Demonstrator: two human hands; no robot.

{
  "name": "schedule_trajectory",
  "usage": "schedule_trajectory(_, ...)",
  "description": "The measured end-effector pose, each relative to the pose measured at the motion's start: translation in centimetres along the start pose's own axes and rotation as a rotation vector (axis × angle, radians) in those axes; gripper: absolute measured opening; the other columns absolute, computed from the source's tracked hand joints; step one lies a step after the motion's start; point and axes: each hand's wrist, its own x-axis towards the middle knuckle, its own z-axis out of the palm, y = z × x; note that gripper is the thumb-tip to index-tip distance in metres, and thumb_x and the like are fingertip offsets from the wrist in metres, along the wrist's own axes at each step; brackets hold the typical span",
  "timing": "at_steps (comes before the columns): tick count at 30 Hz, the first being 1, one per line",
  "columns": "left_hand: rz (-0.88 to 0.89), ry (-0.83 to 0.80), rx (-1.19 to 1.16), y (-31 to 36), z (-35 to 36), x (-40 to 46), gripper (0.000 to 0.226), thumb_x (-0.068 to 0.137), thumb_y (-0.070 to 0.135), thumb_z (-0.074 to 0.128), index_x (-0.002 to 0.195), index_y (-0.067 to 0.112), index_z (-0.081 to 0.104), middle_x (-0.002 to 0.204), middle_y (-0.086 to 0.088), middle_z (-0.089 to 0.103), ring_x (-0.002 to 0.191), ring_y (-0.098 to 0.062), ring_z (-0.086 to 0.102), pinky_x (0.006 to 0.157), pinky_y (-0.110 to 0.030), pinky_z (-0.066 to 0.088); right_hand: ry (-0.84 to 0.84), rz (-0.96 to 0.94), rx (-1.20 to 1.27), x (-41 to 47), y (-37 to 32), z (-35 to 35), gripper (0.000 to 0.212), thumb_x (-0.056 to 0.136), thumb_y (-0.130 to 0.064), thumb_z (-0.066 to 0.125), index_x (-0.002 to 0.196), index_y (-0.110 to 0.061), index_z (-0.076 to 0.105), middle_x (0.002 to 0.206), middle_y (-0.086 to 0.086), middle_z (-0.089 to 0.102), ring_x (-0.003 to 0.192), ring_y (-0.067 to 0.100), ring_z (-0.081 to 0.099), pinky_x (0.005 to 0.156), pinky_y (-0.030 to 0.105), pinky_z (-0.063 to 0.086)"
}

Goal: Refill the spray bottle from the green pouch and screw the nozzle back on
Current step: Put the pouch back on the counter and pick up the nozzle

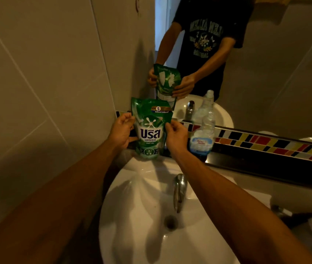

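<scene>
pouch: the green pouch is upright at the back edge of the sink, front label facing the camera, held up between both hands. Its bottom sits right at the rim, can't tell if it's actually resting on it.
left hand: the left hand is pinching the pouch's left edge, fingers curled onto it around mid height.
right hand: the right hand has the right edge, thumb and fingertips pressed to the side of the pouch.
bottle: the clear spray bottle stands upright just to the right of the pouch on the dark ledge under the mirror, close to the right hand but not touching it. No nozzle on top that I can make out, and it's a bit blurry up there tbh.
sink: white sink below, both forearms reaching across it, chrome tap at the right side of the bowl, drain in front of it.
behind: mirror shows the reflected pouch and hands, with a strip of coloured tiles along its bottom edge.
wall: plain beige tiled wall on the left.
</scene>
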Motion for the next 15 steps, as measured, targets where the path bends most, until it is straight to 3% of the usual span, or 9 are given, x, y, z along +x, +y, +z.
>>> schedule_trajectory(4, 0.037, 0.089, 0.034, 0.7, -3.6, 1.8, 0.008, 0.103, 0.015, 0.05, 0.1, 0.017, 0.058, 0.101, -0.004, 0.065, 0.106, -0.027, 0.062, 0.093, -0.062, 0.05, -0.019, -0.006, -0.025, 1.4, -0.2, 4.5, 0.021, 0.104, -0.008, 0.056, 0.115, -0.001, 0.073, 0.11, 0.011, 0.076, 0.101, 0.025, 0.072, 0.094, 0.043, 0.06)
schedule_trajectory(7, 0.034, 0.178, 0.019, 1.1, -5.4, 3.8, 0.014, 0.102, 0.014, 0.051, 0.115, 0.012, 0.055, 0.114, -0.013, 0.062, 0.119, -0.035, 0.06, 0.097, -0.063, 0.048, -0.037, -0.021, -0.031, 2.5, -0.1, 7.3, 0.015, 0.105, -0.007, 0.055, 0.104, -0.009, 0.071, 0.1, 0.005, 0.072, 0.095, 0.019, 0.068, 0.093, 0.041, 0.059)
schedule_trajectory(10, 0.042, 0.213, -0.015, 1.2, -6.2, 5.9, 0.012, 0.102, 0.012, 0.05, 0.113, 0.012, 0.055, 0.12, -0.018, 0.064, 0.116, -0.035, 0.062, 0.096, -0.063, 0.049, -0.03, -0.02, -0.04, 4.0, 0.3, 9.5, 0.017, 0.105, -0.008, 0.055, 0.107, -0.01, 0.072, 0.1, 0.003, 0.072, 0.09, 0.013, 0.068, 0.093, 0.039, 0.059)
schedule_trajectory(13, 0.046, 0.257, 0.005, 1.0, -6.8, 7.8, 0.013, 0.102, 0.015, 0.049, 0.111, 0.015, 0.058, 0.122, -0.014, 0.066, 0.113, -0.033, 0.064, 0.092, -0.056, 0.055, -0.03, -0.01, -0.054, 5.6, 0.6, 11.1, 0.02, 0.105, -0.008, 0.055, 0.113, -0.006, 0.073, 0.108, 0.007, 0.074, 0.1, 0.02, 0.069, 0.097, 0.041, 0.058)
schedule_trajectory(15, 0.065, 0.291, 0.03, 0.7, -6.9, 8.6, 0.011, 0.102, 0.015, 0.049, 0.107, 0.017, 0.059, 0.109, -0.008, 0.068, 0.107, -0.027, 0.065, 0.084, -0.047, 0.059, -0.042, -0.002, -0.052, 6.6, 0.8, 12.0, 0.022, 0.105, -0.007, 0.054, 0.117, -0.003, 0.072, 0.114, 0.012, 0.075, 0.106, 0.025, 0.07, 0.099, 0.044, 0.058)
